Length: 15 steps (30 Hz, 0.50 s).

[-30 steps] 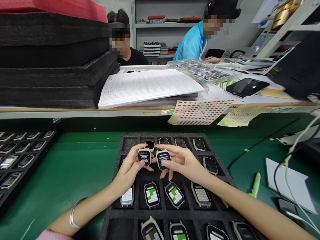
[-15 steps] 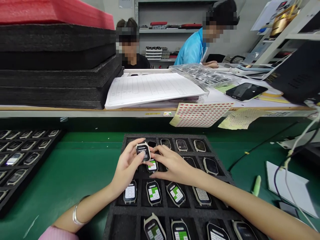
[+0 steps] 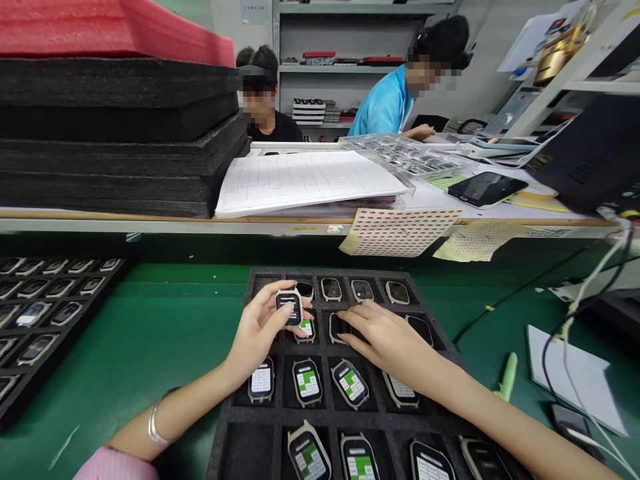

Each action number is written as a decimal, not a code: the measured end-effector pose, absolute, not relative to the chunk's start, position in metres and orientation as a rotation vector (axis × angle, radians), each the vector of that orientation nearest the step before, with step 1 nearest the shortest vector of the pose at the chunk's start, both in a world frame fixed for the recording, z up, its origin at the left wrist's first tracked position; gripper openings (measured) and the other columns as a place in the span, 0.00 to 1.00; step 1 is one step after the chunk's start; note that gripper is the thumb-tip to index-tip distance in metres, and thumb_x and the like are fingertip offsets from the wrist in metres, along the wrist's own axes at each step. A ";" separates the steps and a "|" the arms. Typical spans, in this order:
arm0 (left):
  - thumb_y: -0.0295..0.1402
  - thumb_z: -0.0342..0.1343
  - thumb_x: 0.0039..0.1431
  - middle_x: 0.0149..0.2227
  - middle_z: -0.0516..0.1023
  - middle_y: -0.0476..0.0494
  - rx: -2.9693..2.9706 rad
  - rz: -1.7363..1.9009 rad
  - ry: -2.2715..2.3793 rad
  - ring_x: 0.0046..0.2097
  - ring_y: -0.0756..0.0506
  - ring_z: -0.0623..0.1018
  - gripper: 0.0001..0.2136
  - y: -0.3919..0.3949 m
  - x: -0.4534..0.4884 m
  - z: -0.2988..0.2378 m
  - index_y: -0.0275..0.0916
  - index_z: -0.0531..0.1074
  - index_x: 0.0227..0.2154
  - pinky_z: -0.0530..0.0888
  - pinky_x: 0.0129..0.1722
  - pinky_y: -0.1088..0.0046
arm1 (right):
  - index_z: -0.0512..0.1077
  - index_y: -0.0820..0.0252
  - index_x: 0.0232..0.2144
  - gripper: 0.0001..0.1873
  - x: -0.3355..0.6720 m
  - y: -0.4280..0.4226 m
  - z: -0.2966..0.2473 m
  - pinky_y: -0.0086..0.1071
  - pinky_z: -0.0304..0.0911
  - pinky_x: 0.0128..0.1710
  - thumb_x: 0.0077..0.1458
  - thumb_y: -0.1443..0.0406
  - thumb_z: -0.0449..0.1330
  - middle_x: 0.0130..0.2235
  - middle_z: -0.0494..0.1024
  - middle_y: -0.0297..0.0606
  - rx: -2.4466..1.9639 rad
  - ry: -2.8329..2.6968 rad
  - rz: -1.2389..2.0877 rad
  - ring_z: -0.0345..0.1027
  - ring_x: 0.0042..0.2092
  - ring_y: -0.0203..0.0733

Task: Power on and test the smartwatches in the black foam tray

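My left hand is closed around a smartwatch case without a strap, its lit dark screen showing white text and my thumb on the glass. Below it, a watch with a green and white screen lies in its slot, partly covered by my fingers. My right hand reaches over the black foam tray. Its thumb and fingertips are at the lower and upper edges of a dark-screened smartwatch in a second-row slot; the hand hides part of that watch. Several watches with lit screens lie in the nearer rows.
Another tray of watches lies at the left. A shelf edge crosses behind, bearing stacked black foam, paper sheets and a phone. Cables hang at the right near a green pen-like object. Two people sit beyond.
My right hand has moved right, from the watch with the green and white screen to the dark-screened one beside it. My left hand keeps its watch in nearly the same place.
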<state>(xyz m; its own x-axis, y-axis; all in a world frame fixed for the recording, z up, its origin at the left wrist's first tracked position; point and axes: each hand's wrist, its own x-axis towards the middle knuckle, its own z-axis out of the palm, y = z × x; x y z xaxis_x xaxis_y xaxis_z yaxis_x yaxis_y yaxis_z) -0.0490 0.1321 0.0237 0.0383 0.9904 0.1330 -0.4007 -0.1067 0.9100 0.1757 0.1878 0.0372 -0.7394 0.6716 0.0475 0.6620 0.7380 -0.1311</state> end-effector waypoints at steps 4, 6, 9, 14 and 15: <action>0.33 0.56 0.60 0.40 0.77 0.39 1.037 1.423 0.832 0.41 0.43 0.78 0.15 0.131 -0.049 0.023 0.38 0.66 0.49 0.78 0.32 0.71 | 0.72 0.67 0.42 0.12 0.170 0.185 0.025 0.49 0.66 0.43 0.57 0.65 0.61 0.39 0.74 0.49 -1.221 -2.685 0.319 0.68 0.44 0.58; 0.33 0.56 0.60 0.40 0.77 0.39 1.058 1.418 0.855 0.40 0.43 0.78 0.15 0.131 -0.048 0.023 0.38 0.66 0.49 0.78 0.32 0.71 | 0.71 0.68 0.44 0.14 0.169 0.185 0.021 0.48 0.66 0.42 0.57 0.65 0.62 0.40 0.73 0.50 -1.259 -2.630 0.354 0.69 0.42 0.56; 0.32 0.58 0.58 0.44 0.75 0.38 1.116 1.394 0.875 0.42 0.43 0.78 0.19 0.132 -0.049 0.021 0.39 0.63 0.51 0.79 0.35 0.70 | 0.71 0.65 0.44 0.14 0.168 0.184 0.020 0.40 0.68 0.38 0.56 0.65 0.63 0.40 0.71 0.45 -1.240 -2.576 0.471 0.71 0.39 0.48; 0.32 0.58 0.57 0.48 0.70 0.39 1.515 1.261 1.126 0.47 0.42 0.77 0.29 0.145 -0.067 0.006 0.44 0.52 0.59 0.76 0.44 0.65 | 0.71 0.59 0.33 0.04 0.168 0.182 0.031 0.34 0.67 0.40 0.58 0.64 0.60 0.39 0.71 0.39 -1.047 -2.481 0.767 0.70 0.40 0.42; 0.34 0.55 0.59 0.47 0.71 0.39 1.661 1.213 1.245 0.46 0.42 0.77 0.26 0.150 -0.075 0.002 0.44 0.53 0.58 0.76 0.44 0.64 | 0.70 0.59 0.34 0.04 0.167 0.183 0.034 0.34 0.68 0.40 0.59 0.64 0.59 0.41 0.72 0.40 -1.009 -2.396 0.891 0.70 0.41 0.43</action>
<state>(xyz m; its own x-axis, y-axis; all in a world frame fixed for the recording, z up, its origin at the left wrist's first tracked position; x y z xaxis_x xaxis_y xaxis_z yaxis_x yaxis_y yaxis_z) -0.0749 0.1500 0.0022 0.0903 0.9618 0.2585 0.2836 -0.2736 0.9191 0.1668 0.1826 0.0336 -0.6644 0.7400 0.1048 0.4915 0.5383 -0.6846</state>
